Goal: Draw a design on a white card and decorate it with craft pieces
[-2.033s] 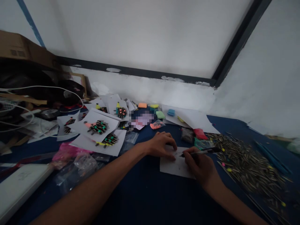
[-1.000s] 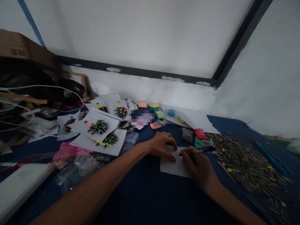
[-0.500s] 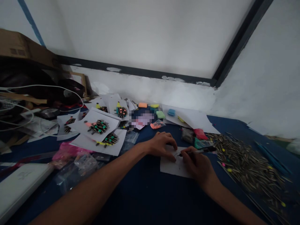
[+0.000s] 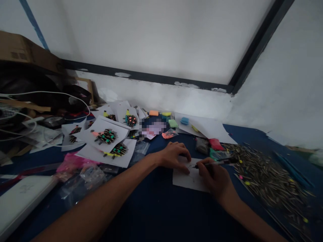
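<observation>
Holds pen (image 4: 220, 162) clamped in right grip (image 4: 215, 179), over small white paper (image 4: 186, 180) flat on blue desk (image 4: 151, 211); rests left grip (image 4: 173, 156) there, thumb and fingers apart. Has red packet (image 4: 216, 144) beyond, seed-like pieces (image 4: 270, 178) rightward.

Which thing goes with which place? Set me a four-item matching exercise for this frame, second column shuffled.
1. left hand
2. pen
3. seeds
4. cardboard box

A. heaped on the right side of the table
B. at the picture's upper left
C. resting on the small paper
D. held in the right hand

Pairs: 1-C, 2-D, 3-A, 4-B
</observation>
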`<act>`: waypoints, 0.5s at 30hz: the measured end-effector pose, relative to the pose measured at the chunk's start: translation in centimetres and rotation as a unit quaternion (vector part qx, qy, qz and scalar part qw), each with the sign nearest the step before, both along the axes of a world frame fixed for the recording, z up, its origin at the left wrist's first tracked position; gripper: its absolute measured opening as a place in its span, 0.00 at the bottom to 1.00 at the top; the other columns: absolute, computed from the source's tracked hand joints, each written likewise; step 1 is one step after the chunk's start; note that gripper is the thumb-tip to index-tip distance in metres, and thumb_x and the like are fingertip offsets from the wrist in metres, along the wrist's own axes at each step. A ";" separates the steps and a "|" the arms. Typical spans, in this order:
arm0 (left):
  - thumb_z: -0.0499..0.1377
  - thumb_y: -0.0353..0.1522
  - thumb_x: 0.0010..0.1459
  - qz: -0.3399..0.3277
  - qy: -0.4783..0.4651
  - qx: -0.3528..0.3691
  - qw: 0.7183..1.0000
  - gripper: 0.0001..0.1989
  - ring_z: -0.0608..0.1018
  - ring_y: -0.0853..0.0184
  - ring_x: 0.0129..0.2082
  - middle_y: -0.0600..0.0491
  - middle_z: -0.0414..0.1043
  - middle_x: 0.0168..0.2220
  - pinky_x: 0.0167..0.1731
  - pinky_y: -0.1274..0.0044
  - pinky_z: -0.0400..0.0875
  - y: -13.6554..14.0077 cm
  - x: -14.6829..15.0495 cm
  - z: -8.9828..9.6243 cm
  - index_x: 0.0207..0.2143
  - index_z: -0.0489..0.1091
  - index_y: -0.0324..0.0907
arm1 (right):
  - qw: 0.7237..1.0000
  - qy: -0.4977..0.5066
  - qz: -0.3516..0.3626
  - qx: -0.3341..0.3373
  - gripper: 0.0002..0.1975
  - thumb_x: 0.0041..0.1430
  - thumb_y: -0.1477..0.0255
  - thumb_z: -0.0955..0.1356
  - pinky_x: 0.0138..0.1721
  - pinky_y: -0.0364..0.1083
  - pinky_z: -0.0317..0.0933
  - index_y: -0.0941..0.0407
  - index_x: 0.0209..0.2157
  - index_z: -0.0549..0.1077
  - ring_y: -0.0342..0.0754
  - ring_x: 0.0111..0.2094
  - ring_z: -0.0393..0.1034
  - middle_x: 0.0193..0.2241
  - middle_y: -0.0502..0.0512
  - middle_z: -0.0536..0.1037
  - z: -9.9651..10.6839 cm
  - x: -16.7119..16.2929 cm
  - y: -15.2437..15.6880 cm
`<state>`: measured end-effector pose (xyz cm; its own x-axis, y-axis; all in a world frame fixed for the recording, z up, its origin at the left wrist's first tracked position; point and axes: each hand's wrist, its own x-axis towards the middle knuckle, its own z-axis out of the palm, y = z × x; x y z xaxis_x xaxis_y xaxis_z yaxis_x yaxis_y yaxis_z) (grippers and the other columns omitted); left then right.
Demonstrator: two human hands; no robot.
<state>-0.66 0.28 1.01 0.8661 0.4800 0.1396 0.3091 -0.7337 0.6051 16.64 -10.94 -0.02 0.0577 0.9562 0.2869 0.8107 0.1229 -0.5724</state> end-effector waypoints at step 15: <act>0.66 0.45 0.45 0.000 -0.011 0.003 1.000 0.19 0.68 0.61 0.47 0.53 0.67 0.41 0.50 0.68 0.53 0.0 0.1 -0.2 0.38 0.73 0.46 | 1.000 0.001 -0.012 0.002 0.14 0.60 0.61 0.60 0.20 0.42 0.54 0.54 0.28 0.70 0.44 0.17 0.66 0.17 0.48 0.72 0.2 -0.1 -0.1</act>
<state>-0.60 0.30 0.85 0.8629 0.4790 0.1608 0.2958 -0.7369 0.6079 16.51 -11.04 0.19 0.0804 0.9536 0.2901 0.8120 0.1061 -0.5739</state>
